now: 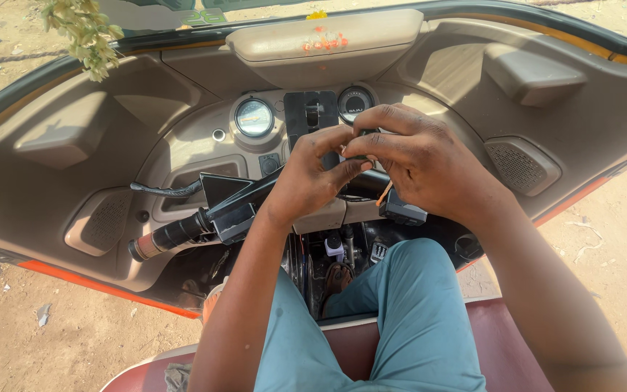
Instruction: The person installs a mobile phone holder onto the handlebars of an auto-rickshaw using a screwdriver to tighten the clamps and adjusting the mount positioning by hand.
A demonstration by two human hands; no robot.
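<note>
A wide beige moulded plastic dashboard spans the cab, carrying 2 round dials and 2 oval speaker grilles. Below it runs 1 black handlebar ending in 1 dark rubber grip. Above the bar's middle, the left hand and right hand meet fingertip to fingertip, both pinched on 1 small dark part, possibly a switch piece, mostly hidden between them. 1 thin orange wire hangs beneath the right hand.

Harsh daylight is cast from twelve o'clock; deep shadow is seen under the dashboard. Edges are bowed by lens distortion; focus is sharp.
</note>
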